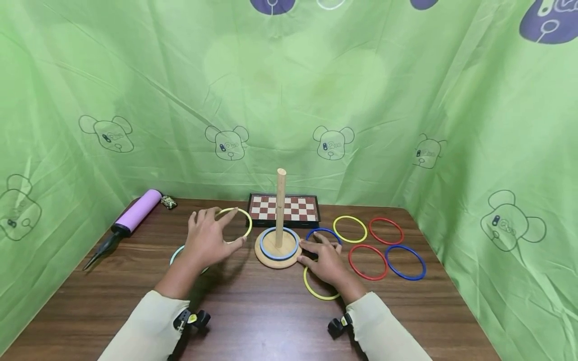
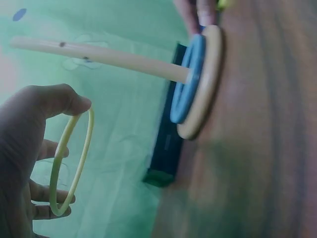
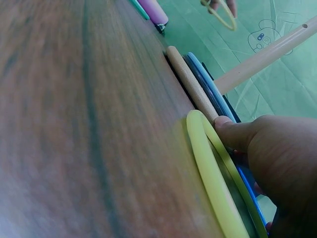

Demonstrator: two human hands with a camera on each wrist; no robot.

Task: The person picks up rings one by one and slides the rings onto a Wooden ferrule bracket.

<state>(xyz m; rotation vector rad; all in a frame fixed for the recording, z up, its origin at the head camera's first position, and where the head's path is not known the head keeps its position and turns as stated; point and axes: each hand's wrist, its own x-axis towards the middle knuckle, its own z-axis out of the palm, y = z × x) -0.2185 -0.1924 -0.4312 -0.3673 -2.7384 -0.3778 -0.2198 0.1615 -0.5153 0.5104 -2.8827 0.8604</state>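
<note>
A wooden stand has an upright peg on a round base. A light blue ring lies on the base around the peg. To the left of the peg, my left hand holds a thin yellow ring in the air, thumb and fingers on its rim. The left wrist view shows that ring tilted and apart from the peg. My right hand grips the right edge of the base with thumb and index finger. Beneath this hand, a second yellow ring and a dark blue ring are partly hidden.
Right of the hand lie a yellow ring, two red rings and a blue ring. A checkered board is behind the stand. A purple pump lies far left; a teal ring is partly under my left arm.
</note>
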